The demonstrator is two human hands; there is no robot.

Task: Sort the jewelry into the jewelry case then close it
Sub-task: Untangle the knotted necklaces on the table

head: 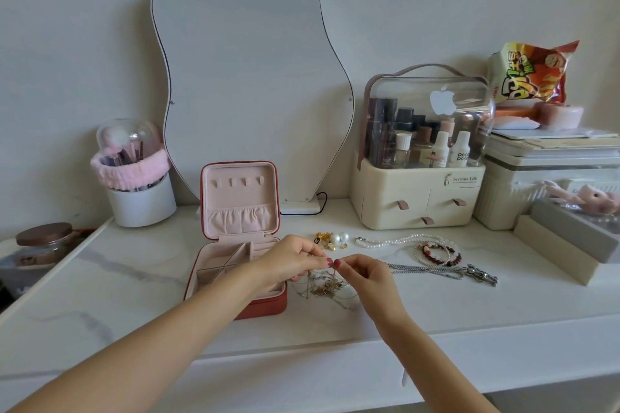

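Progress: early | jewelry case (235, 245) open on counter (134, 278), visible compartments bare | left hand (288, 261) and right hand (362, 273) each pinch tangled chains (327, 287) beside case | earrings (332, 240), pearl strand (396, 240), bracelets (439, 253) unsorted.

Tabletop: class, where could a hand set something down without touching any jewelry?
Bare marble lies left of the jewelry case, up to the white brush cup, and along the table's front edge. Right of the case it is crowded: tangled chains, earrings, pearl strand, bracelets.
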